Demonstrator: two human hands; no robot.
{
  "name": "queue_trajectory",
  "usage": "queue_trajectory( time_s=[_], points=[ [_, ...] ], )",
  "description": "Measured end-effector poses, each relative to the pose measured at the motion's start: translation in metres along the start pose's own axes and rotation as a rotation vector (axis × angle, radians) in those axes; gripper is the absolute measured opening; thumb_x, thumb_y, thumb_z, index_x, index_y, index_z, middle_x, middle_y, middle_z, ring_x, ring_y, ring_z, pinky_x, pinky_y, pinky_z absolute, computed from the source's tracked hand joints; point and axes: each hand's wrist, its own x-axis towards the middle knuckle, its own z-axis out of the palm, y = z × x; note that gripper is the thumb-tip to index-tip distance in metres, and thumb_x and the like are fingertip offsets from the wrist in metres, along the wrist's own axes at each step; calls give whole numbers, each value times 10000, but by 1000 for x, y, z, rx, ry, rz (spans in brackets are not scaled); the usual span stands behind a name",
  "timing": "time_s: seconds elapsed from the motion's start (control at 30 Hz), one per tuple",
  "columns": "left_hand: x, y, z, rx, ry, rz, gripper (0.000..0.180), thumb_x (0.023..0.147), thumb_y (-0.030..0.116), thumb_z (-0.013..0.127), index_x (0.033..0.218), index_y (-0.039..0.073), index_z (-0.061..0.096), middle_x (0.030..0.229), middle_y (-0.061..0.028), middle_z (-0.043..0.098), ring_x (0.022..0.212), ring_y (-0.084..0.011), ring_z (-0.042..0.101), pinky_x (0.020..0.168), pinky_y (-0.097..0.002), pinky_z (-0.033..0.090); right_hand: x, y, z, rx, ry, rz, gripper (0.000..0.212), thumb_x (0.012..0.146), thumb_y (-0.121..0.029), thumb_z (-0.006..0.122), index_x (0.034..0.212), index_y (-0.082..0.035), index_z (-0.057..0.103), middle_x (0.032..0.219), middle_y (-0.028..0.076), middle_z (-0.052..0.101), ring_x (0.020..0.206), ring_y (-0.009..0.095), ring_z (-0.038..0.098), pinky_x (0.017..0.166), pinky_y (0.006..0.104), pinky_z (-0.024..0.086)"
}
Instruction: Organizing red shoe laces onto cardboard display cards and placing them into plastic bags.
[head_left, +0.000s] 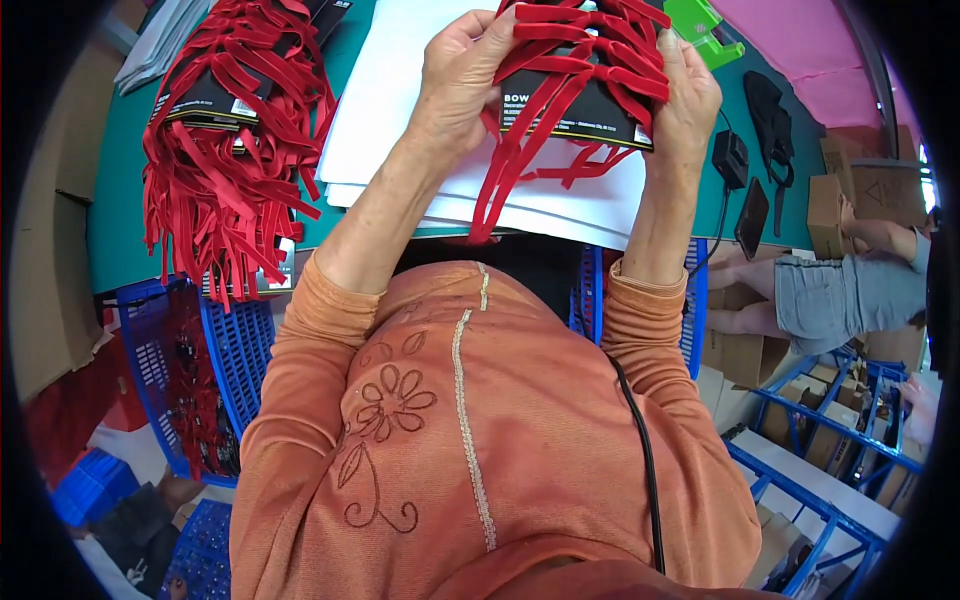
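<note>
1. At far left on the green tabletop [110, 240] lies a heap of black cards wound with red velvet ribbon [225, 130]. Its loose red tails hang over the table edge, above a blue plastic crate [235, 360].
2. Beside the heap sits a stack of white sheets [400, 110], directly under both raised hands.
3. The left hand [462, 85] is closed on the left edge of a black rectangular card wrapped in red velvet ribbon [575, 85], thumb on its face.
4. The right hand [688, 100] grips the card's right edge, fingers curled over the ribbon loops. The card is held in the air above the white sheets, ribbon tails dangling below it.
5. This looks like the step of arranging or straightening the ribbon on the card. The next move probably calls for a steady hold with one hand while the other evens the loops without tangling the tails.
6. At far right, another person in grey shorts [845, 290] stands among cardboard boxes.
</note>
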Motion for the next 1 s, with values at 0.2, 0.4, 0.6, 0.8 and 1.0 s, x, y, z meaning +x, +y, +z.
queue_trajectory(
  time_s=[0.2, 0.4, 0.6, 0.8, 1.0],
  points=[
    [20, -8, 0, 191, 236, 29, 199, 869, 204, 576, 878, 8, 614, 737, -54, 625, 561, -106, 537, 506, -201, 440, -6, -8, 6, -27, 15, 15, 318, 908, -257, 551, 1067, 19, 556, 841, 93, 659, 620, 95, 624, 527, 155, 519],
    [30, -21, -18, 314, 230, 265, 150, 840, 146, 616, 881, 2, 617, 702, -17, 592, 566, -65, 481, 509, -175, 392, 4, 8, -4, 38, -101, -154, 316, 906, -258, 554, 1065, 15, 564, 842, 85, 661, 628, 92, 628, 527, 155, 519],
    [19, -8, 2, 322, 229, 193, 100, 821, 99, 606, 840, 1, 615, 682, -10, 574, 568, -67, 474, 514, -187, 394, 8, 6, -4, 21, -91, -63, 281, 897, -247, 555, 1019, 4, 578, 854, 70, 619, 694, 98, 557, 601, 192, 469],
    [-7, -17, 15, 227, 156, 253, 253, 867, 250, 583, 979, 23, 562, 851, -89, 632, 696, -119, 603, 573, -184, 505, 3, 7, 1, -8, 65, -18, 290, 903, -255, 553, 1033, 3, 579, 833, 64, 636, 660, 86, 578, 575, 167, 482],
    [-20, -20, 16, 211, 257, 195, 356, 889, 336, 570, 993, 1, 513, 824, -95, 624, 688, -143, 625, 599, -211, 538, 6, 21, -6, -162, 116, -9, 290, 914, -266, 539, 1036, -9, 593, 801, 54, 650, 639, 74, 594, 563, 147, 488]
  ],
)
